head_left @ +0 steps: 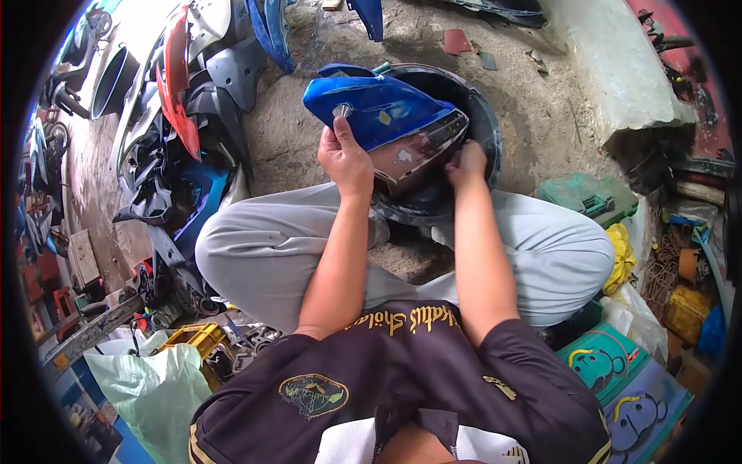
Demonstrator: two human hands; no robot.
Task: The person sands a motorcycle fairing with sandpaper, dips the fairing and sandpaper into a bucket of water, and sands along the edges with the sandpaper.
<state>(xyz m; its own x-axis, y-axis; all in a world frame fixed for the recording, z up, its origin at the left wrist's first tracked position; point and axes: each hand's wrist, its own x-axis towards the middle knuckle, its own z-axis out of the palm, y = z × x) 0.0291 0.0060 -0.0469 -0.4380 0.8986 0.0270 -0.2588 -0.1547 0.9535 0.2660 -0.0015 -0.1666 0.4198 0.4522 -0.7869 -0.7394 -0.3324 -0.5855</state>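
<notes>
The panel [386, 112] is over the basin [495, 143], the crate [192, 336] left, the ledge [630, 77] right

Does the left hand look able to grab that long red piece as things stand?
Probably not straight away: the left hand is holding the blue panel and would likely need freeing first. The long red piece lies off to the left, seemingly uncovered.

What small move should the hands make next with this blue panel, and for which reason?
Perhaps bring the right hand fully onto the panel's pointed end, to steady it: the left hand grips the opposite side, the pointed end lies over the basin, and I cannot tell whether the curled right hand touches it.
</notes>
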